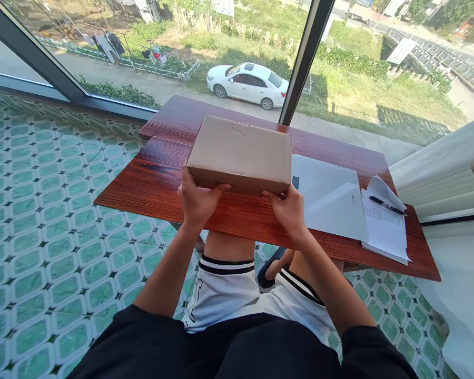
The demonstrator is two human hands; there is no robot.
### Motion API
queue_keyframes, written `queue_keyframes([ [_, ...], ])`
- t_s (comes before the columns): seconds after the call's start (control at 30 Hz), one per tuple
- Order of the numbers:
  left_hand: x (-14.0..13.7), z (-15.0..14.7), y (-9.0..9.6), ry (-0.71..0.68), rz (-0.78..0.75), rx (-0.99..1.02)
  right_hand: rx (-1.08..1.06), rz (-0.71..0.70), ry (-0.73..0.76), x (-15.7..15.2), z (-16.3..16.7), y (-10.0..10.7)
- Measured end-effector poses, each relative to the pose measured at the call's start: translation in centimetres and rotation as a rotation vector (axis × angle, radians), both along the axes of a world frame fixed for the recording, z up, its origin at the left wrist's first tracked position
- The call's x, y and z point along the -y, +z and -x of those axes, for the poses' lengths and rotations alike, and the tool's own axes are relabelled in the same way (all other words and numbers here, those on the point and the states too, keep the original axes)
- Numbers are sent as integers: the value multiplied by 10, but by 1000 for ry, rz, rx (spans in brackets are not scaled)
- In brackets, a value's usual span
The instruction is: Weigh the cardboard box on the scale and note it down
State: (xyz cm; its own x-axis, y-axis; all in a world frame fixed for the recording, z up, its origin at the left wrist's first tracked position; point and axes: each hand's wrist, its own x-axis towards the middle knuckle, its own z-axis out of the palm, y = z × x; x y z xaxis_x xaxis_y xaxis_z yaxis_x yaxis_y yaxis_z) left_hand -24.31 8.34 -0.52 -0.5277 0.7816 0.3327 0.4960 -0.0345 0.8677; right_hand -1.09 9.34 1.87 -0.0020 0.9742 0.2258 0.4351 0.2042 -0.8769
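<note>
Two bare hands are set on the near side of a closed cardboard box [240, 152], which rests on a red-brown wooden counter [154, 179] by a large window. The left hand [197, 202] is placed at the box's 7 o'clock corner, with the thumb laid along the front face and the other fingers hidden below the lower edge, so they seem clamped on the box, though the underside cannot be seen. The right hand [289, 210] is placed at the 5 o'clock corner, its thumb pressed to the front face and its fingers curled against the lower edge in the same way. The box is seen near the middle of the counter, its top flat and unmarked. At 3 o'clock from the box, just beside it, a white laptop [327, 202] is laid closed. Further toward 3 o'clock, sheets of paper [385, 231] are stacked partly over the laptop's edge, and a black pen [386, 205] is laid on them. Green patterned floor tiles [63, 237] are seen under the counter.
</note>
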Motion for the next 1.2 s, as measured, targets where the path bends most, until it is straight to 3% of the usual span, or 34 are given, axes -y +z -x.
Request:
queue_keyframes([
  [0.4, -9, -57, 16, -67, -68, -41, -45, 3, -82, 1, -60, 22],
  [0.7, -13, -112, 32, -180, -45, -37, -85, 41, -153, 5, -120, 21],
  [1.2, -18, -189, 15, -450, -58, -101, 66, 10, -235, 12, -224, 13],
])
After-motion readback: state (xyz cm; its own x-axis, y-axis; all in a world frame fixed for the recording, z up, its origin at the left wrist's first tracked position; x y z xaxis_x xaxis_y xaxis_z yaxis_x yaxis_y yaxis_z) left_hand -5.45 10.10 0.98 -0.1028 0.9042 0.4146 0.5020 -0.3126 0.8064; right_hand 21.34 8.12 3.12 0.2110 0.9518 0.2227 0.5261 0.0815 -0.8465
